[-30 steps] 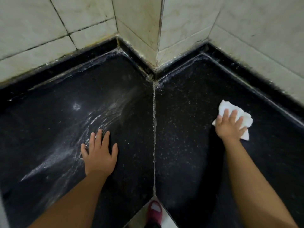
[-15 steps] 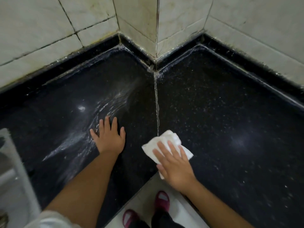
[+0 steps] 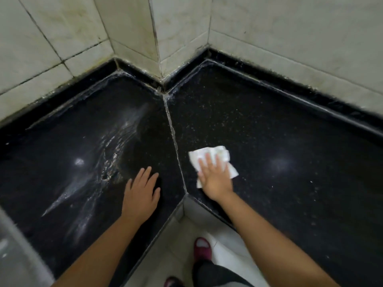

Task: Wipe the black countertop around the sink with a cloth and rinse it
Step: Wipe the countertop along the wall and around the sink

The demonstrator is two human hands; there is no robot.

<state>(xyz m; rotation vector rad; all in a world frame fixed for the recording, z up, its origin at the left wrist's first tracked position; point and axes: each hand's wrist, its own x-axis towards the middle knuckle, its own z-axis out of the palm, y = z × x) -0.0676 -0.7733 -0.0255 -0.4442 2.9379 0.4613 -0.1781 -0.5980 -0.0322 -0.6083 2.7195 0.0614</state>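
The cloth (image 3: 211, 160) lies flat on the right slab of the black table (image 3: 290, 125), just right of the seam (image 3: 175, 141). Your right hand (image 3: 215, 177) presses it with straight, spread fingers; nothing is gripped. Your left hand (image 3: 142, 193) rests flat on the left slab, fingers apart, beside the wet streaks (image 3: 109, 160). Judge the cloth as light, soft and limp: it bunches under sideways load. Keep the palm over its middle. To lift it for rinsing, gather it at the centre, not one corner.
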